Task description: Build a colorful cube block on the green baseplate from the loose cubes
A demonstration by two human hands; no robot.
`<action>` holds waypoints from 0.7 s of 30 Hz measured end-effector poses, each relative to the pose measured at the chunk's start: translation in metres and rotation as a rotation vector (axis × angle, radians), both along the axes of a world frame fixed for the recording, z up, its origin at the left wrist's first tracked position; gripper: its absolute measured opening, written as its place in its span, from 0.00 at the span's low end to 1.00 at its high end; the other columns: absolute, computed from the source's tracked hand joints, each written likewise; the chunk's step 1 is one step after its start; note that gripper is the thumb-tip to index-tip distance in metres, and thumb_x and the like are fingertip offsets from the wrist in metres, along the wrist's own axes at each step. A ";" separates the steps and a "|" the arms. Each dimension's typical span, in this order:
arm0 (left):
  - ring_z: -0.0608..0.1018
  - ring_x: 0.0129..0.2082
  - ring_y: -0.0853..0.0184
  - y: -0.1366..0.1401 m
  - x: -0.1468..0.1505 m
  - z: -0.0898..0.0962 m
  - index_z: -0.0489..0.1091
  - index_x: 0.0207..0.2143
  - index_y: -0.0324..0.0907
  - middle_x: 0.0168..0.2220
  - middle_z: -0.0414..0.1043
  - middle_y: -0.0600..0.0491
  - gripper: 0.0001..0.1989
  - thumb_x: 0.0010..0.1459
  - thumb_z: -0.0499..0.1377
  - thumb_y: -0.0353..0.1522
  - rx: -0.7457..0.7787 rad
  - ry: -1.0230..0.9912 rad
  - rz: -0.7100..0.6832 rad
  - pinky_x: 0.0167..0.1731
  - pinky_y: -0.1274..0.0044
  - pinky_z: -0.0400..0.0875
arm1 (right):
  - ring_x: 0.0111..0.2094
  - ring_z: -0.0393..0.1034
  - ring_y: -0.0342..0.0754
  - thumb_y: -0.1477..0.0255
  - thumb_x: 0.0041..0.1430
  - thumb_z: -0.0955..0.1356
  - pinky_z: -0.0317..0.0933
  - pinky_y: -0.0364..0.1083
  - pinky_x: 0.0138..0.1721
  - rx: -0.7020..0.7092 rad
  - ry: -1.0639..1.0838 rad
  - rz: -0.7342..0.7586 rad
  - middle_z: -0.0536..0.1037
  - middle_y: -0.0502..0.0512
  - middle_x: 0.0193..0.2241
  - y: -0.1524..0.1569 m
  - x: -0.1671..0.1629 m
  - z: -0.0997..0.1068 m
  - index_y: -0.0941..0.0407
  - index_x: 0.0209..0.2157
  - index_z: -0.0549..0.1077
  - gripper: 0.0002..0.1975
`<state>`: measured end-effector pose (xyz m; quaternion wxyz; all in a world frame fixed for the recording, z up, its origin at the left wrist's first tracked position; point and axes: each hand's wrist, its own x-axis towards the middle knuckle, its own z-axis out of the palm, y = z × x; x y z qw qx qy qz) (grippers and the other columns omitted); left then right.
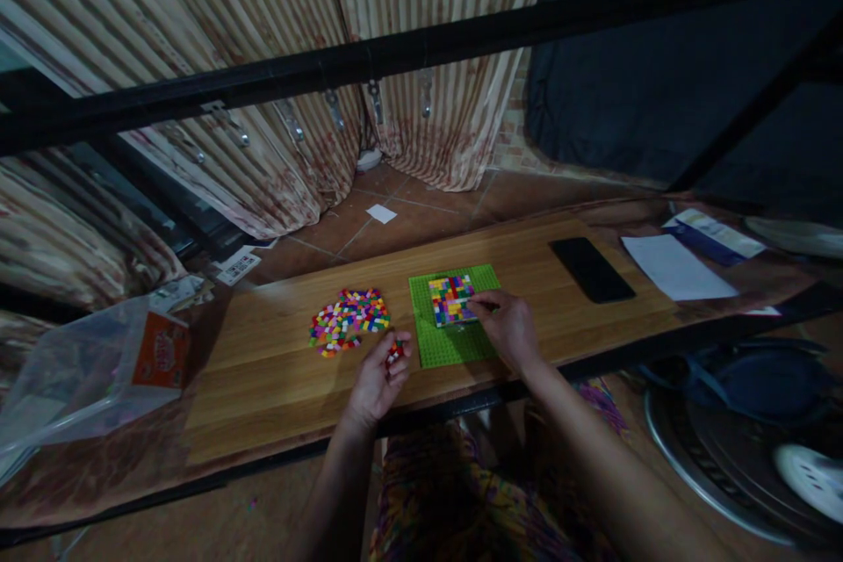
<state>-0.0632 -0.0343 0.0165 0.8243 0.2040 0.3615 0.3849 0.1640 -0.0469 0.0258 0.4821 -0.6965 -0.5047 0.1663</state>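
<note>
The brick block (450, 296) sits on the green baseplate (454, 351), just left of the right hand (510, 325) — its hold at that edge too small to tell — while the left hand (377, 378) grasps loose bricks (395, 351).

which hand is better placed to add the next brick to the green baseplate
Probably the right hand: its fingertips are at the brick block on the green baseplate, while the left hand, holding small bricks, is nearer the loose pile.
</note>
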 end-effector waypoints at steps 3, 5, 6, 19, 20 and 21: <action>0.52 0.15 0.83 0.000 0.000 -0.001 0.71 0.37 0.36 0.25 0.62 0.57 0.11 0.55 0.60 0.35 0.011 0.006 -0.001 0.12 0.88 0.45 | 0.29 0.73 0.49 0.67 0.53 0.66 0.63 0.46 0.34 -0.021 -0.042 0.006 0.80 0.56 0.30 -0.001 0.002 0.001 0.55 0.28 0.78 0.10; 0.52 0.15 0.83 -0.001 0.000 -0.001 0.71 0.37 0.36 0.25 0.62 0.57 0.11 0.54 0.61 0.35 0.015 0.008 -0.003 0.12 0.88 0.46 | 0.30 0.73 0.49 0.68 0.54 0.65 0.63 0.46 0.34 -0.034 -0.095 0.013 0.80 0.56 0.31 -0.002 0.002 0.002 0.55 0.29 0.78 0.10; 0.52 0.15 0.83 -0.001 0.000 -0.002 0.71 0.37 0.36 0.25 0.62 0.57 0.11 0.54 0.61 0.36 0.018 0.008 -0.004 0.12 0.88 0.46 | 0.31 0.73 0.50 0.69 0.54 0.65 0.63 0.46 0.35 -0.039 -0.121 0.017 0.80 0.56 0.31 -0.002 0.002 0.003 0.55 0.29 0.78 0.10; 0.53 0.16 0.82 -0.002 0.000 -0.002 0.70 0.37 0.36 0.26 0.62 0.56 0.12 0.54 0.61 0.36 0.046 0.013 -0.007 0.12 0.87 0.46 | 0.28 0.72 0.49 0.67 0.51 0.67 0.61 0.45 0.32 -0.060 -0.018 0.013 0.79 0.54 0.27 0.007 0.004 -0.001 0.55 0.26 0.78 0.08; 0.53 0.16 0.82 -0.002 0.000 -0.002 0.70 0.37 0.36 0.26 0.62 0.56 0.12 0.54 0.61 0.36 0.047 0.015 -0.007 0.12 0.87 0.46 | 0.28 0.72 0.48 0.66 0.50 0.68 0.61 0.45 0.31 -0.046 0.042 0.013 0.79 0.54 0.26 0.008 0.004 -0.004 0.55 0.26 0.78 0.09; 0.53 0.16 0.82 -0.002 0.000 -0.002 0.70 0.38 0.37 0.26 0.62 0.57 0.13 0.54 0.61 0.37 0.048 0.018 -0.008 0.12 0.87 0.46 | 0.27 0.72 0.48 0.64 0.49 0.69 0.62 0.45 0.31 -0.029 0.108 0.017 0.79 0.54 0.25 0.008 0.005 -0.006 0.56 0.26 0.77 0.09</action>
